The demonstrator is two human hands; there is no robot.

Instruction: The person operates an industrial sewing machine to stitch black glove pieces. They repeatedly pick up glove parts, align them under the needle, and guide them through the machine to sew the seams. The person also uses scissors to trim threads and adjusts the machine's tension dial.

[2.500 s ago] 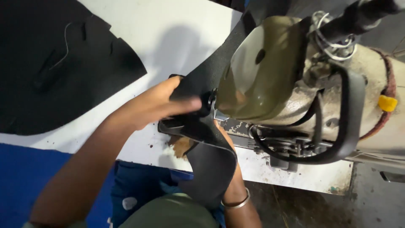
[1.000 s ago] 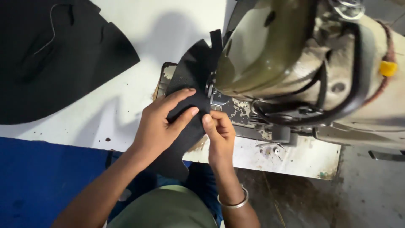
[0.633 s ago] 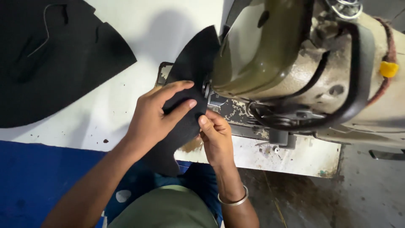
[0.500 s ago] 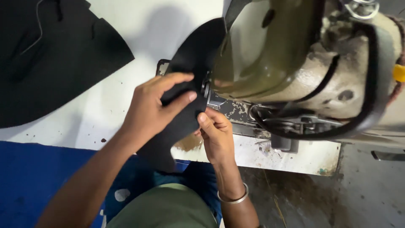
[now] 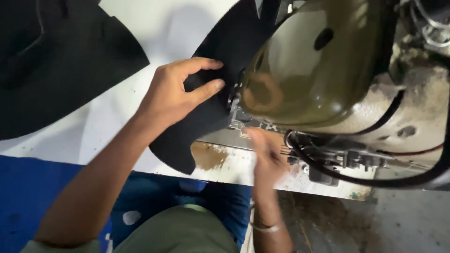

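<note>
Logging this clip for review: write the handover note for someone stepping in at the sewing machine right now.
Left hand: pinching the black fabric piece, thumb on top, by the sewing machine head.
Right hand: blurred, at the machine bed below the head; cannot tell if it grips anything.
Fabric runs under the head; its tail hangs over the white table edge. More black fabric lies far left.
Stitching progress: not visible.

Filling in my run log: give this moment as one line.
left hand: pinching black fabric piece | right hand: blurred, empty, by sewing machine | more black fabric on white table
</note>
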